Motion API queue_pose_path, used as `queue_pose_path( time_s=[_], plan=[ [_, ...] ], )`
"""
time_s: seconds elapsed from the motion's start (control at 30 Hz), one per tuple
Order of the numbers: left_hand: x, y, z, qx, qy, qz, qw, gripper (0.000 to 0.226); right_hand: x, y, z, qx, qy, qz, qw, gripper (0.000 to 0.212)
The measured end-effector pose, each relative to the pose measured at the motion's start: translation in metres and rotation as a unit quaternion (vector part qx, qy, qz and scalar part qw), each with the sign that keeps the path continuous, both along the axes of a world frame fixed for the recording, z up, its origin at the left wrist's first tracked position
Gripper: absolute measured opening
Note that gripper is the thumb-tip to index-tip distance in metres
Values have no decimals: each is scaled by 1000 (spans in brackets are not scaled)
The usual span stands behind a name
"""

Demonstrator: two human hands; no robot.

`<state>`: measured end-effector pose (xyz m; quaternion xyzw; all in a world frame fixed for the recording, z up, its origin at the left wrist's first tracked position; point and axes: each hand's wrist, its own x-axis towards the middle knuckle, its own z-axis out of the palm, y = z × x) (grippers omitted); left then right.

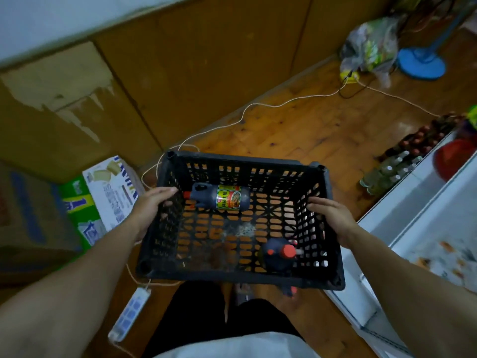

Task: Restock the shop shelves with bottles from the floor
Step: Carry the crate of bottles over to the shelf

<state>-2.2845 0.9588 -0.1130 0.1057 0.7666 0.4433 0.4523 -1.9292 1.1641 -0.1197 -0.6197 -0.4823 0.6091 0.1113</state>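
Observation:
I hold a black slatted plastic crate (333, 244) in front of me, above the wooden floor. My left hand (152, 206) grips its left rim and my right hand (331, 219) grips its right rim. Inside, one dark bottle (219, 197) with a red cap and a yellow-green label lies on its side near the far wall. A second dark bottle (280, 254) with a red cap stands in the near right corner. Rows of dark and clear bottles (405, 156) stand on the floor at the right.
A white freezer cabinet (413, 218) runs along the right. Cardboard boxes (108, 195) sit at the left by the brown wall. A power strip (130, 315) and a long cord (247, 109) lie on the floor. A blue fan base (420, 64) and a plastic bag (369, 45) are far right.

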Motion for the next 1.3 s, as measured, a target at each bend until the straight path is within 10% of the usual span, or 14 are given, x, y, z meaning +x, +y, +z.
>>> queue_pose_path(
  time_s=[0.5, 0.97, 1.3],
  plan=[
    [-125, 326, -3, -17, 0, -270, 963, 34, -70, 130, -2, 7, -10, -250, 968, 37],
    [-30, 597, -10, -37, 0, -450, 892, 37, -4, 251, -41, -28, 2, -428, 903, 38],
    [71, 786, -32, -49, -26, -613, 788, 37, -6, 295, -41, -40, -25, -620, 783, 39]
  ],
)
